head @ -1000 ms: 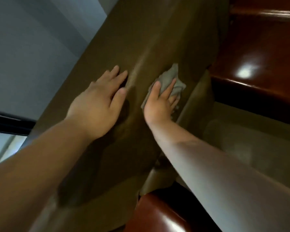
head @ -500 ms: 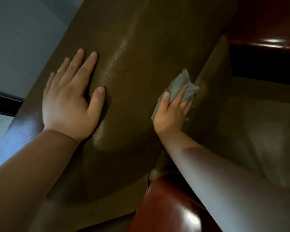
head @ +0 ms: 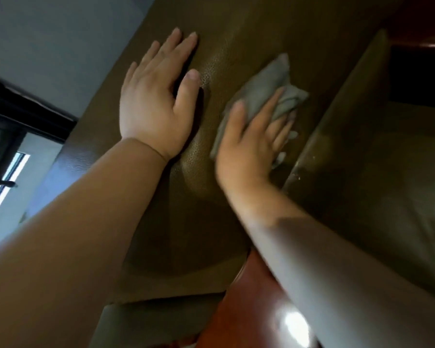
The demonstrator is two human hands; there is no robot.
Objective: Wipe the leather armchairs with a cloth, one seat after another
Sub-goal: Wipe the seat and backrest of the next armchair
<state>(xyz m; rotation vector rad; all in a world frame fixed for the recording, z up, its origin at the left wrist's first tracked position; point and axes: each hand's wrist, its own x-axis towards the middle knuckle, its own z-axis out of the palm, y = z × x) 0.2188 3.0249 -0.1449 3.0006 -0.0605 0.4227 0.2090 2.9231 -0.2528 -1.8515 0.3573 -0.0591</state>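
A broad olive-brown leather armchair back (head: pixel 236 222) fills the middle of the head view, its grain catching light between the two hands. A pale grey wall (head: pixel 48 41) is seen at 10 o'clock, and a dark-framed window (head: pixel 3 156) at 9 o'clock. Glossy reddish-brown wooden armrests are seen at 6 o'clock (head: pixel 249 310) and at 1 o'clock (head: pixel 422 23). At 3 o'clock the leather seat cushion (head: pixel 387 197) lies beyond a raised leather edge that runs just beside the cloth; bare leather is left above both hands.

The left hand (head: pixel 156 106) is laid flat on the backrest, fingers straight, nothing held. The crumpled grey-green cloth (head: pixel 264 91) is pressed against the leather at 1 o'clock of centre by the right hand (head: pixel 246 149), whose grip is flat and spread, fingers extended over the fabric. The cloth is bunched and creased, protruding past the fingertips.
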